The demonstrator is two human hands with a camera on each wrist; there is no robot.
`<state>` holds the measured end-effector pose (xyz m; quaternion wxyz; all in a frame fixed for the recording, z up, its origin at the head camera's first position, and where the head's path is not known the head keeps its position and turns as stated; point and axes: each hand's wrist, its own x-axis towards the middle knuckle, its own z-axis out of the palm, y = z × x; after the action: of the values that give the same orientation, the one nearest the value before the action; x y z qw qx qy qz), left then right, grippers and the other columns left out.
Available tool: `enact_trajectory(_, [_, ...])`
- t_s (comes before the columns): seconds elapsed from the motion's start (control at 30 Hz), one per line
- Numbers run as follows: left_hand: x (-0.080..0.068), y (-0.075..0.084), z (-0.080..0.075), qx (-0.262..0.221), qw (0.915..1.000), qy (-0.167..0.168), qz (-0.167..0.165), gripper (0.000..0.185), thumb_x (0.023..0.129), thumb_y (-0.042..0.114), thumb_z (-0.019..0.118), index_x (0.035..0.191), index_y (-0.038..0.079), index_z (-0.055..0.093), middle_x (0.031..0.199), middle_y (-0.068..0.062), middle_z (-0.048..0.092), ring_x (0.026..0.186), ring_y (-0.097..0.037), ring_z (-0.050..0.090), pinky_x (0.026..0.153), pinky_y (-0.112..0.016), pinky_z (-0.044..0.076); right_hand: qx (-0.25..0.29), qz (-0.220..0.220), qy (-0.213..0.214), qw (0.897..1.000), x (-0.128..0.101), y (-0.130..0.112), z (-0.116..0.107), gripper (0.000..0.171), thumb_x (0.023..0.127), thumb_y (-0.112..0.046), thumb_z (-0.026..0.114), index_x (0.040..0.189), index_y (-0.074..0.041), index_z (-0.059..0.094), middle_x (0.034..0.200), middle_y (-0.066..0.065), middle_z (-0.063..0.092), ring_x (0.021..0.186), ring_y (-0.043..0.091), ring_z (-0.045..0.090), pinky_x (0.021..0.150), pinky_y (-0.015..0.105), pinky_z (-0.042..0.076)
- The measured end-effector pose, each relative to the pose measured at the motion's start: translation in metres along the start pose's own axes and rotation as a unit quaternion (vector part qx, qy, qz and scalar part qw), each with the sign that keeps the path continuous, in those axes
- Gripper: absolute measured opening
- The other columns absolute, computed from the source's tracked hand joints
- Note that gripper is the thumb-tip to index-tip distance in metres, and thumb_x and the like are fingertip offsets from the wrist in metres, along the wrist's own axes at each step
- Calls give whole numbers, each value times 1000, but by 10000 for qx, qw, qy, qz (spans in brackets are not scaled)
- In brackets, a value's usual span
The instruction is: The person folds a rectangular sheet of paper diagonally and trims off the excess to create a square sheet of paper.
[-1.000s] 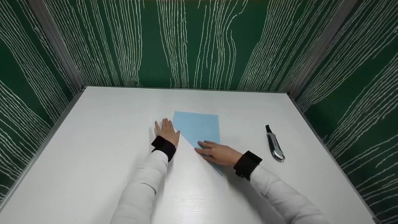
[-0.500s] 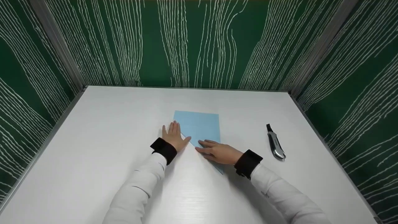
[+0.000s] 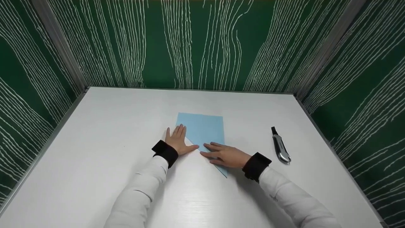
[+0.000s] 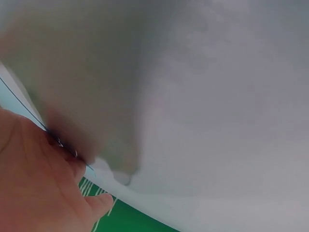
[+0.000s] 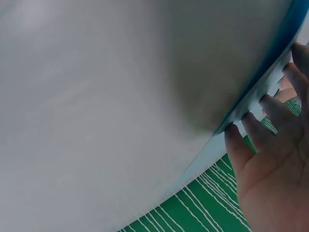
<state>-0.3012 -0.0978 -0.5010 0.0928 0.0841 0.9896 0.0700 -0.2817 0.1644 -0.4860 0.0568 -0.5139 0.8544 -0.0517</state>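
Observation:
A light blue sheet of paper [image 3: 204, 126] lies on the white table, its lower-left side running diagonally like a folded edge. At this slanted edge, my left hand [image 3: 177, 142] rests flat with fingers spread and thumb stretched rightward. The fingertips of my right hand [image 3: 229, 156] touch the lower part of the sheet, fingers extended. Close up in the right wrist view, the right hand's fingertips press along a blue edge of the paper [image 5: 198, 166]. In the left wrist view, the left hand [image 4: 41, 179] lies over a thin strip of paper; its fingertips are partly shaded.
A grey and black utility knife [image 3: 280, 147] lies on the white table [image 3: 120, 120] to the right of the paper. Green panels with white streaks [image 3: 158, 47] rise behind and at both sides. Black straps [image 3: 257, 166] circle both wrists.
My left hand has slid right and slightly down onto the slanted paper edge, and its thumb has spread out toward the right hand. My right hand has hardly moved.

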Motion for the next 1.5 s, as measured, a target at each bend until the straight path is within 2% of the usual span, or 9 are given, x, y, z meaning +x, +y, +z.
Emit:
enact_trajectory(0.2, [-5,2,-10,-61,9999,-110,34,109,91,78,47,166,8,10,175,-11,8,164,-27,12,132,-57,4,399,175,-115,9990,-10,8,2,52,107,-35,54,157,-24,44,167,18,33,154,44,33,122,60,34])
enact_trajectory(0.5, [0,1,-9,-176,9998,-83,32,109,91,77,51,166,8,10,175,-11,8,164,-28,11,132,-59,4,757,507,-271,9955,-28,17,3,61,102,-50,57,158,-31,41,172,13,26,159,40,24,126,65,22])
enact_trajectory(0.7, [-3,0,-9,-184,9998,-39,76,111,90,78,50,166,8,11,175,-12,9,164,-27,12,132,-59,4,791,733,-291,9937,-37,18,2,73,94,-60,64,158,-34,40,172,11,25,160,40,22,126,65,23])
enact_trajectory(0.87, [-5,2,-9,-150,9998,22,87,113,88,79,50,166,6,13,175,-13,11,163,-28,14,132,-58,6,803,792,-328,9931,-41,19,3,81,89,-62,70,159,-33,40,172,12,23,160,40,21,126,65,23])
enact_trajectory(1.03, [2,3,-1,3,10000,-75,-20,118,86,83,51,166,9,8,175,-11,6,164,-27,8,132,-59,3,854,802,-361,9925,-42,19,4,84,87,-62,72,159,-32,40,173,12,22,160,39,20,127,65,22])
enact_trajectory(1.23, [11,3,10,124,9998,-72,-146,129,77,91,53,166,10,6,176,-10,5,164,-26,8,131,-62,2,1028,916,-395,9897,-43,18,3,92,82,-63,77,159,-30,39,173,11,22,160,39,21,126,65,21])
enact_trajectory(1.37, [11,4,11,145,9998,-52,-162,130,76,92,53,166,10,7,175,-10,7,164,-26,9,131,-62,3,1167,1166,-368,9856,-42,17,3,100,79,-66,78,161,-30,36,173,9,21,160,39,21,127,65,22])
enact_trajectory(1.5, [10,5,10,159,9997,-34,-183,130,77,92,53,166,9,8,175,-11,8,164,-27,10,131,-61,5,1204,1512,-258,9808,-35,15,2,99,82,-70,73,162,-26,32,174,9,19,161,37,20,128,62,20])
